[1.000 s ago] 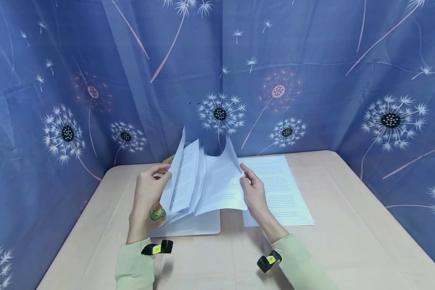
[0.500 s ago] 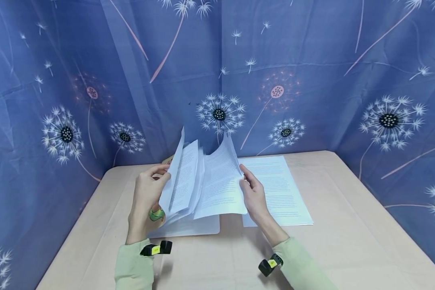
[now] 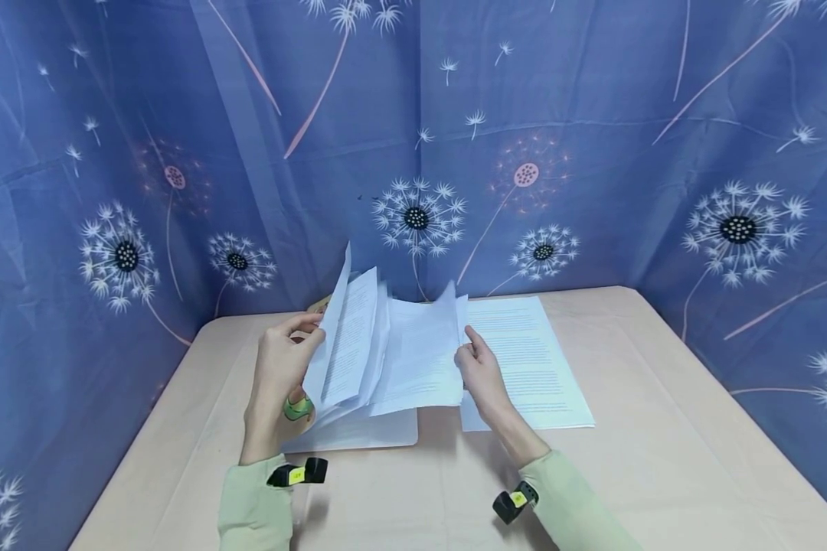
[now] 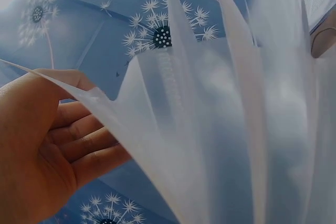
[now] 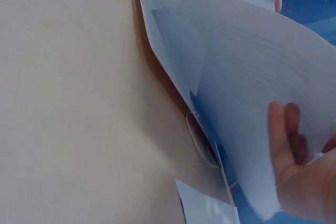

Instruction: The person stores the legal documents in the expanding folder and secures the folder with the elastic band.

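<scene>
In the head view a clear-pocket folder (image 3: 386, 430) stands partly fanned open, with a cartoon-printed cover (image 3: 298, 407) at its left. Several pages rise from it, some showing printed text. My left hand (image 3: 286, 353) pinches the leftmost page by its edge; the left wrist view shows translucent pages (image 4: 210, 129) fanning away from that hand. On the other side my right hand (image 3: 478, 375) holds the edge of the rightmost raised page (image 3: 420, 356). In the right wrist view, blurred fingers (image 5: 281, 135) lie against that page's face, with the thumb mostly cut off.
A stack of printed sheets (image 3: 524, 360) lies flat right of the folder, partly behind my right hand. Beneath everything is a pale-clothed table (image 3: 661, 444). A blue dandelion-patterned curtain (image 3: 593, 153) closes off the back and both sides.
The raised page's upper right corner has dropped, and a second page edge now shows beside my right hand. My right fingers have shifted slightly down. My left hand keeps its place.
</scene>
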Motion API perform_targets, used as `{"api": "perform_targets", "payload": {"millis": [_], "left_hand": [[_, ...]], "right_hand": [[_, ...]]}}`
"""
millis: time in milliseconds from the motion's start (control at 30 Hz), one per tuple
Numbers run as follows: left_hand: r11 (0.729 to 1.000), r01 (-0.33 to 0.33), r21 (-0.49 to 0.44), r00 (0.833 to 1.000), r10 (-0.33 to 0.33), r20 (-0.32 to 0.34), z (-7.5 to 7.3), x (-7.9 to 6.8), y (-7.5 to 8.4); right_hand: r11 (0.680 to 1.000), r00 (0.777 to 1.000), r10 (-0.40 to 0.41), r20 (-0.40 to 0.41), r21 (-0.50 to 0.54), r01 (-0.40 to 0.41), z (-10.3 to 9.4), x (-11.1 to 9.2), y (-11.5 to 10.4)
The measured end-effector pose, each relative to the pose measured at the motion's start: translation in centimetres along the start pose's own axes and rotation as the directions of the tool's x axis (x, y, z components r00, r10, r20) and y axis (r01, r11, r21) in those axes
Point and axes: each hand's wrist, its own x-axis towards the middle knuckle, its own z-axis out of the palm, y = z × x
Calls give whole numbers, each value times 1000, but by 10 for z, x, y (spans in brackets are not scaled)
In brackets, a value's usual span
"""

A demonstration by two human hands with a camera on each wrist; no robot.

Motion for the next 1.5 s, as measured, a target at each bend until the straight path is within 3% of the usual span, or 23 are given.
{"api": "perform_targets", "payload": {"millis": [267, 467, 767, 1067, 1233, 1500], "left_hand": [[1000, 2, -5, 1000, -2, -3, 1, 0, -1], [1000, 3, -1, 1000, -3, -8, 1, 0, 1], [1000, 14, 4, 1000, -14, -1, 0, 1, 0], [1000, 22, 0, 1000, -22, 4, 0, 1, 0], [1000, 11, 10, 1000, -11, -5, -2, 1, -1], [1000, 0, 5, 1000, 0, -6, -3, 1, -3]], "right_hand": [[986, 985, 165, 57, -36, -163, -9, 8, 11], [977, 978, 196, 71, -101, -189, -15, 10, 13], [993, 995, 3, 104, -118, 9, -16, 7, 15], [972, 973, -156, 169, -148, 182, -19, 6, 2], [972, 960, -197, 200, -89, 218, -23, 10, -4], [983, 954, -171, 244, -30, 184, -18, 21, -7]]}}
